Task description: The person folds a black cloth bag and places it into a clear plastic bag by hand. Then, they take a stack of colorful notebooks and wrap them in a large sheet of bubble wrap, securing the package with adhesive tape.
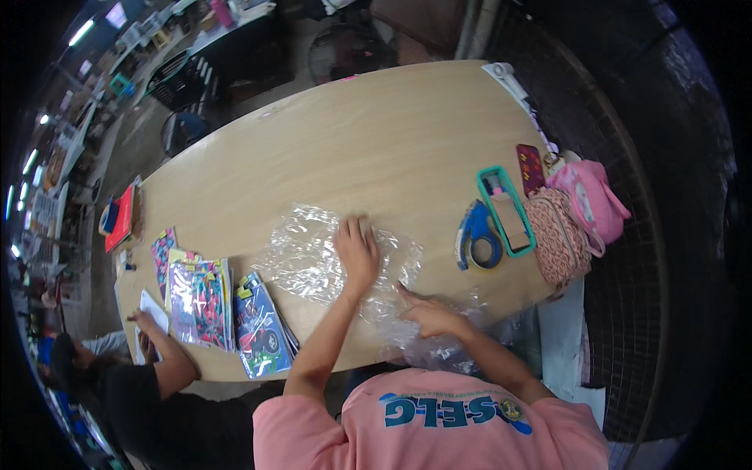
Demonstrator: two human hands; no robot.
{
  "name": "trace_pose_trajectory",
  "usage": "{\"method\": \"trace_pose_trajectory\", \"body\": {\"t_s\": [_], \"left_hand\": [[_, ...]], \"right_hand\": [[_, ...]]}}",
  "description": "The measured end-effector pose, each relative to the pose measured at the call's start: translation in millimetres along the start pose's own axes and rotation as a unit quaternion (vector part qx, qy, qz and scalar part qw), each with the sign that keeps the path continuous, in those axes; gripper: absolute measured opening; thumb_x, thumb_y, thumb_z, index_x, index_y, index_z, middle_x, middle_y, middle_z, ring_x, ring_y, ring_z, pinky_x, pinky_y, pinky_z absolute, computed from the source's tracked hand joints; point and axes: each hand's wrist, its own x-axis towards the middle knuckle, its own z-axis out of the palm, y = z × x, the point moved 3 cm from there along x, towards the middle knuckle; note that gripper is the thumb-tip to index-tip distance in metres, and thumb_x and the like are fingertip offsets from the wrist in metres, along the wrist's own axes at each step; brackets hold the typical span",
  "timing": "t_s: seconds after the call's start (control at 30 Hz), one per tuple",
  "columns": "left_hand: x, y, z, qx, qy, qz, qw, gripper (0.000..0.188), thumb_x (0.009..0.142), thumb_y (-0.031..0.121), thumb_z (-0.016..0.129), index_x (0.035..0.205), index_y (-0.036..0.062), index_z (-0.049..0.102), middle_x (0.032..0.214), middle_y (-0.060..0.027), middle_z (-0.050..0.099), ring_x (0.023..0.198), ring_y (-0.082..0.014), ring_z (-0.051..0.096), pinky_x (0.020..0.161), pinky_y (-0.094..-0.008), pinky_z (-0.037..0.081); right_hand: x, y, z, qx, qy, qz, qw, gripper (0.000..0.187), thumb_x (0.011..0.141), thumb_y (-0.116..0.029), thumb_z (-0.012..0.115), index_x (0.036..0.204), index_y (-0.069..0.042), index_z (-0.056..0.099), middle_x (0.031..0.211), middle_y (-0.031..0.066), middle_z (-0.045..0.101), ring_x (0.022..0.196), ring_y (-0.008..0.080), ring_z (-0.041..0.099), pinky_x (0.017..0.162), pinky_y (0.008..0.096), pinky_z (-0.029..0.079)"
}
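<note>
Crinkled clear plastic [301,254] is spread over the near middle of the wooden table and hangs over its front edge. My left hand [359,251] lies on it, palm down with fingers stretched forward; the fingertips are a little blurred. Closer to the edge, my right hand [435,315] has one digit extended to the left and its other fingers curled at the bunched plastic. Left of the plastic lie a stack of booklets with a blue top cover [262,329] and another colourful stack [202,301].
A blue tape dispenser [478,239], a teal-rimmed tray [509,215], a dark red phone-shaped item [530,168], a patterned pouch [558,235] and a pink bag [589,200] line the right side. At the left, another person [157,376] has a hand on white paper. Red folders [123,219] lie beyond.
</note>
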Motion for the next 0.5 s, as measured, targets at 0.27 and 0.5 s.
{"method": "trace_pose_trajectory", "body": {"t_s": [0.27,0.5], "left_hand": [[-90.2,-7.2,-33.1,0.103,-0.357,-0.006,0.928,0.089,0.076,0.052,0.063,0.145,0.0159,0.021,0.149,-0.0193,0.017,0.133,-0.0448,0.019,0.100,-0.0641,0.021],[22.8,29.5,-51.5,-0.569,-0.175,-0.273,0.756,0.031,0.090,0.018,0.056,0.117,0.0041,0.053,0.109,-0.0130,0.060,0.096,-0.0211,0.059,0.082,-0.0357,0.048]], "right_hand": [[-23.5,123.6,-143.6,0.184,0.359,0.116,0.908,0.044,0.063,-0.004,0.064,0.107,-0.006,0.063,0.129,0.0136,0.045,0.106,0.0296,0.056,0.090,0.0364,0.045],[37.7,109.4,-139.8,0.287,0.358,0.046,0.887,0.035,0.065,-0.006,0.065,0.100,-0.003,0.064,0.112,0.0117,0.055,0.099,0.0254,0.059,0.086,0.0344,0.046]]}}
